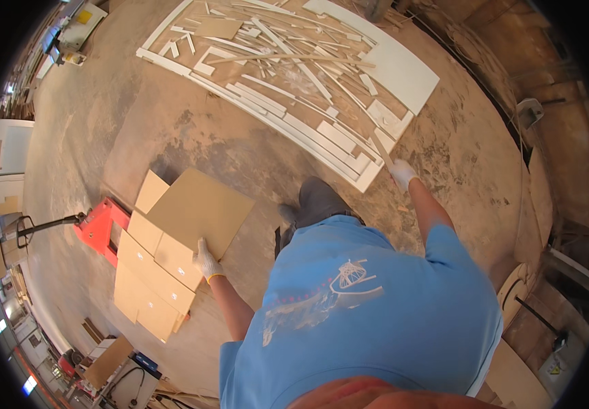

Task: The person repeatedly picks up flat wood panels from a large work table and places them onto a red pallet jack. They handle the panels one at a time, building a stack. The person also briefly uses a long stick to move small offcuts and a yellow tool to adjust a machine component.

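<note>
My left hand [205, 262], in a pale knitted glove with a yellow cuff, grips the near edge of a flat brown board [200, 210]. The board lies at an angle over a stack of tan panels [150, 266], and the fingers under its edge are hidden. Out to the right, my gloved right hand [402, 174] is closed around the near end of a narrow wooden strip [381, 148]. The strip's far end reaches over the corner of a large white panel frame [369, 178] on the floor, among pale offcuts [294, 65].
A red pallet jack [103, 228] with a black handle [49, 223] stands at the left of the stack. Brown wooden panels [499, 41] line the right side. A workbench with tools [120, 371] is at the lower left. Dark stains mark the concrete floor [219, 136].
</note>
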{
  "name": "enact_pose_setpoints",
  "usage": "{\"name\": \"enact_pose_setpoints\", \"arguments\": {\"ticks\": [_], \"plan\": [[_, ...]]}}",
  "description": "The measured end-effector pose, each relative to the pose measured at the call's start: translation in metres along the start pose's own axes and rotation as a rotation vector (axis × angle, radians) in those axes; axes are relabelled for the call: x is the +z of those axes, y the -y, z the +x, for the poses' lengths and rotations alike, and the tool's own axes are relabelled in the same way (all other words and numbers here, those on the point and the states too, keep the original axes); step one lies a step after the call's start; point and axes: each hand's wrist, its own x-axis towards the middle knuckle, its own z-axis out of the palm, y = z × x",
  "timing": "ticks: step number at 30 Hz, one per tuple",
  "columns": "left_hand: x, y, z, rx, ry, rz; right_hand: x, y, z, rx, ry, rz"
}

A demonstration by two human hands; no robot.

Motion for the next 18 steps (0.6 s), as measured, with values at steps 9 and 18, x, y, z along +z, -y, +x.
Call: {"name": "enact_pose_setpoints", "arguments": {"ticks": [9, 18], "plan": [[0.183, -0.121, 0.079, -0.049, 0.085, 0.018, -0.017, 0.210, 0.288, -0.197, -0.295, -0.407], [0.278, -0.185, 0.111, -0.185, 0.003, 0.326, -0.009, 0.312, 0.505, -0.046, -0.325, -0.749]]}}
